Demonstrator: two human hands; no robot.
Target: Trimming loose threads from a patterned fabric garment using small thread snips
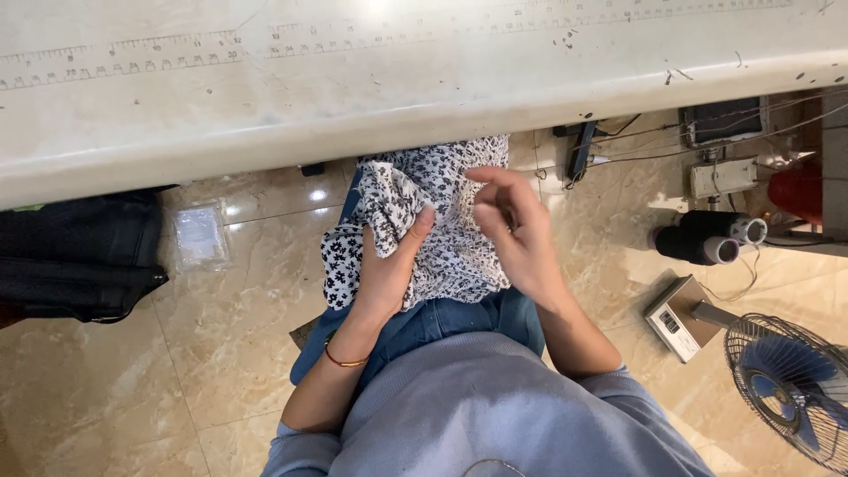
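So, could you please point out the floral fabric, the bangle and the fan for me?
floral fabric point(459, 256): head view, flat middle part on the lap.
bangle point(343, 360): head view, band on the left wrist.
fan point(791, 384): head view, blue blades behind the grille.

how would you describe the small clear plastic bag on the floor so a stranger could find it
Start at the long white table and look under its near edge, left of the person's lap. The clear plastic bag lies flat on the tan marble floor, beside a black bag; it alone is see-through.
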